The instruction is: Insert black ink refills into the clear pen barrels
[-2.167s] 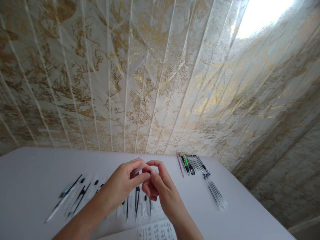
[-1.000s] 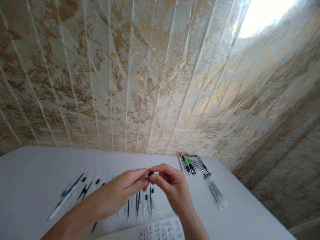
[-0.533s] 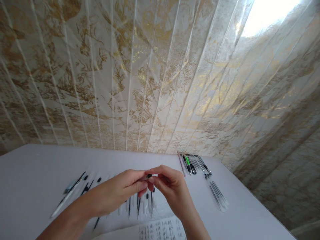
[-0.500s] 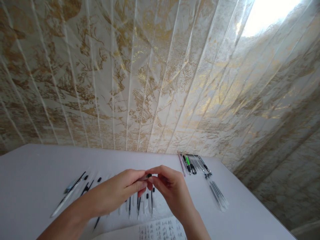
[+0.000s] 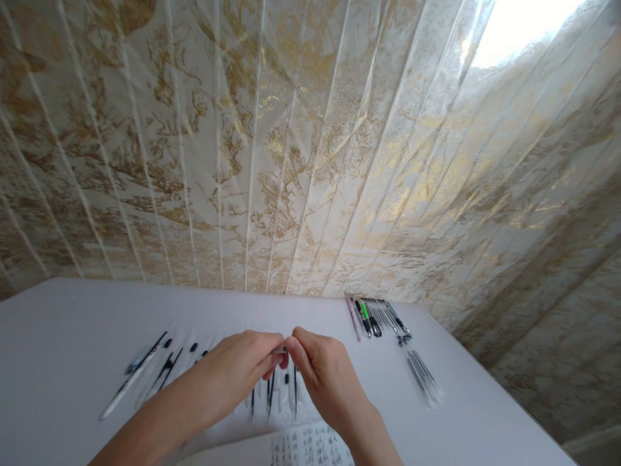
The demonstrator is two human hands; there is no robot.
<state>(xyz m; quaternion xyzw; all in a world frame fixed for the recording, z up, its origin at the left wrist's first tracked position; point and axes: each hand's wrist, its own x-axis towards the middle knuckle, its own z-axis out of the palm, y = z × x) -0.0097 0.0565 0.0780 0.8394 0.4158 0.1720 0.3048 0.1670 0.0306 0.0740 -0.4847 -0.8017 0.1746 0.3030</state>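
Hands: your left hand (image 5: 245, 362) and right hand (image 5: 323, 372) pinch one pen (image 5: 280, 350) together, above the handwritten sheet (image 5: 305, 446).
Progress: assembled pens (image 5: 376, 317) lie right of it; loose parts (image 5: 160, 369) left, still unassembled.

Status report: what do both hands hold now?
Left hand and right hand pinch one small clear pen part together. White table below. Nothing blocks.

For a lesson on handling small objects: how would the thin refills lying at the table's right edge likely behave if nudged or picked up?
The refills look long, thin and round, so they would probably roll on the smooth white table. They lie loosely side by side, so a nudge would likely scatter them. Being so slender, they are probably light and bend a little.
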